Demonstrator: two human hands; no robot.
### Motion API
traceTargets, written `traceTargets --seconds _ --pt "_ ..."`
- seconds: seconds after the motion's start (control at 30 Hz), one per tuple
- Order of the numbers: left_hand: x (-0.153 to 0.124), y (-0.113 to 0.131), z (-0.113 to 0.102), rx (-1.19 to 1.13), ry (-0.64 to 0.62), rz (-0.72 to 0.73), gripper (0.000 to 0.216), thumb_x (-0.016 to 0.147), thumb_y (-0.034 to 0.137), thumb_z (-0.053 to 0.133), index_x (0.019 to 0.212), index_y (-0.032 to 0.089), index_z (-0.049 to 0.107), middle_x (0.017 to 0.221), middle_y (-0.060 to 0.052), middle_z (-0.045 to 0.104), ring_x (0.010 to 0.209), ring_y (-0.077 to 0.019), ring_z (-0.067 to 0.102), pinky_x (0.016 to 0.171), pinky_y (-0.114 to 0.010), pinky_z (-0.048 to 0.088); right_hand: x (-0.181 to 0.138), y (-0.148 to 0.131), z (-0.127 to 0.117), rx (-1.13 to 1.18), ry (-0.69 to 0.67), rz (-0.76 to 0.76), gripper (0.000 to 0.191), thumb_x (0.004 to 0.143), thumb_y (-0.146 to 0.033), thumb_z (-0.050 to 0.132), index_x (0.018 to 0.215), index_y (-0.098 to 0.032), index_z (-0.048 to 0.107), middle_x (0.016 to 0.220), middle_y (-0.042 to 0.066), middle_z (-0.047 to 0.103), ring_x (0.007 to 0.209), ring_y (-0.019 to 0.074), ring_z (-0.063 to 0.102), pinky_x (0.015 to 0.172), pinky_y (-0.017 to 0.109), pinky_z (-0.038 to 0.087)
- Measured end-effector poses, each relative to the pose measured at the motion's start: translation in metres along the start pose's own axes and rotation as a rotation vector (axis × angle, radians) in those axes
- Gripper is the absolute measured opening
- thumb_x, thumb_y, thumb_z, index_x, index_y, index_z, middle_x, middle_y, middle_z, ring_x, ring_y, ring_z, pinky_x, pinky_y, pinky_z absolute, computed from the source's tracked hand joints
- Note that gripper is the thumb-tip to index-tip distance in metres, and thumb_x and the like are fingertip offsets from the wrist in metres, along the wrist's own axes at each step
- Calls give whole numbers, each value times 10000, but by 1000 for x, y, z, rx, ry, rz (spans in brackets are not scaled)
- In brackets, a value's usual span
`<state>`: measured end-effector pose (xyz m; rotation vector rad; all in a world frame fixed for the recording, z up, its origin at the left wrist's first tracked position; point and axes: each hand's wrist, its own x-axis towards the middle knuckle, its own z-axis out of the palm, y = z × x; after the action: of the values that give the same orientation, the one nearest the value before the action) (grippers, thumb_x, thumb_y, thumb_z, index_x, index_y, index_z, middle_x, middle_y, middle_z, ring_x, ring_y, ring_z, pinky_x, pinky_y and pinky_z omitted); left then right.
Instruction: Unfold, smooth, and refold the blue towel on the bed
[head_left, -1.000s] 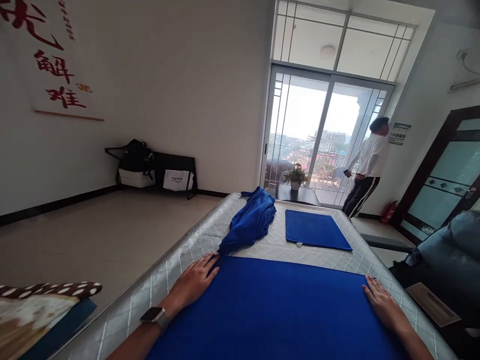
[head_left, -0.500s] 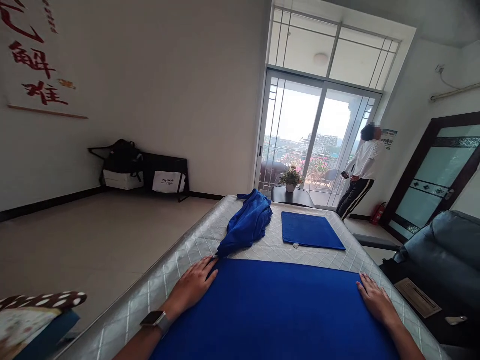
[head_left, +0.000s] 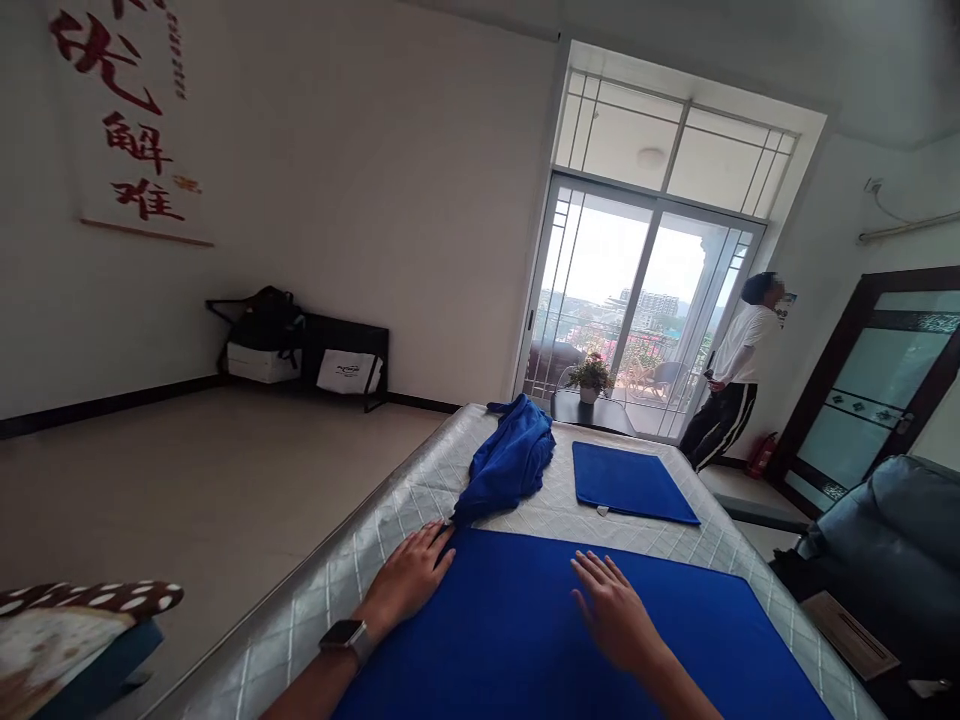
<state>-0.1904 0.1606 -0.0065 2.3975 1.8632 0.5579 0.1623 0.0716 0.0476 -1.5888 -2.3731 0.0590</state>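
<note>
A large blue cloth [head_left: 675, 630] lies spread flat on the near end of a quilted grey mattress [head_left: 360, 560]. My left hand [head_left: 409, 578], with a watch on the wrist, lies flat and open on the cloth's far left corner. My right hand [head_left: 613, 610] is open, fingers spread, resting on the middle of the same cloth. Beyond it a crumpled blue cloth [head_left: 510, 460] is heaped on the mattress, its tip close to my left fingertips. A smaller folded blue cloth [head_left: 630, 482] lies flat at the far right.
A person in a white shirt [head_left: 739, 370] stands by the glass balcony door. A potted plant [head_left: 589, 378] sits on a dark table past the mattress. A dark armchair [head_left: 892, 540] is at the right. Bags sit on a black bench [head_left: 307, 340] by the left wall.
My right hand has slid from the cloth's right edge to its middle. My left hand stays on the far left corner. The view has shifted slightly.
</note>
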Motion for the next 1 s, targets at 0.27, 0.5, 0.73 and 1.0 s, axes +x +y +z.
traceTargets --seconds 0.27,0.5,0.73,1.0 --pt "1 -2 3 26 35 22 555 972 461 324 1433 203 495 1518 -99 468 1425 -252 382 1173 -449 295 75 -82 42 116 -132 -121 644 994 -533 295 1527 -173 320 1597 81 286 1483 243 224 1219 476 190" --pt "4 -9 13 -6 67 42 550 965 483 368 1426 214 503 1514 -97 476 1424 -262 383 1180 -466 289 94 -77 64 133 -187 -44 681 989 -563 229 1563 -198 209 1632 30 167 1507 221 110 1229 469 107" --pt "3 -8 10 -5 6 14 568 986 503 319 1461 223 456 1553 -90 419 1446 -255 340 1191 -479 264 89 -68 60 154 -212 -44 714 983 -600 173 1568 -190 179 1640 36 140 1511 207 82 1227 456 75" --pt "2 -8 9 -2 15 7 576 981 505 318 1457 215 464 1538 -93 442 1419 -272 389 1186 -480 275 47 2 34 76 -217 105 711 981 -613 156 1569 -214 153 1638 13 132 1510 185 86 1228 432 70"
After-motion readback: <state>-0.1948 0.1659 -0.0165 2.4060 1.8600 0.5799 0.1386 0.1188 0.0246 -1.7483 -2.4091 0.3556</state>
